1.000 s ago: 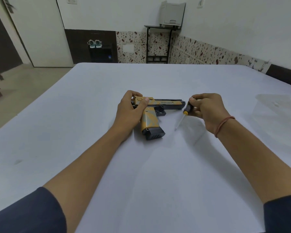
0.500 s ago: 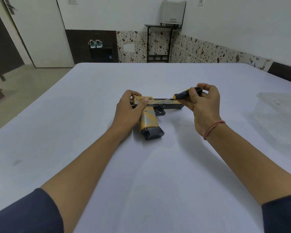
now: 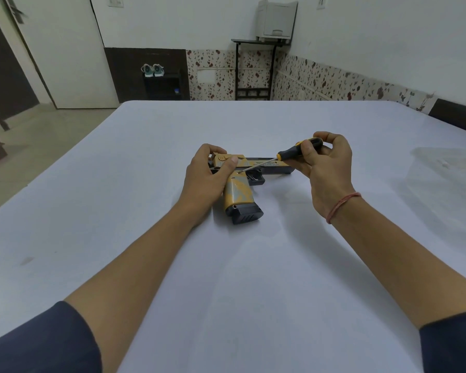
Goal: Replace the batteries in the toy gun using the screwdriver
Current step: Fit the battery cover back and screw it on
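Tan-and-black plastic toy gun (image 3: 238,195) lies flat, its rear gripped by my left hand (image 3: 205,179). My right hand (image 3: 328,170) pinches the black-and-yellow-handled screwdriver (image 3: 291,152), tip just beside my left thumb. Caution: the shaft is steeply slanted, so under pressure the tip may slip and jab that thumb.

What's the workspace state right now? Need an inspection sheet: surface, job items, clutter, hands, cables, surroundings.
Surface: table under a pale cloth, with a faint smudge at the left.
Job's things: toy gun lies on its side on the table; screwdriver tip rests on the gun above the grip. No batteries seen.
Clutter: clear plastic sheet at the right.
Hands: left hand grips the gun's rear; right hand holds the screwdriver handle.
Cables: nothing seen.
Surroundings: white door, shoes on a dark rack, grey box on a black stand.
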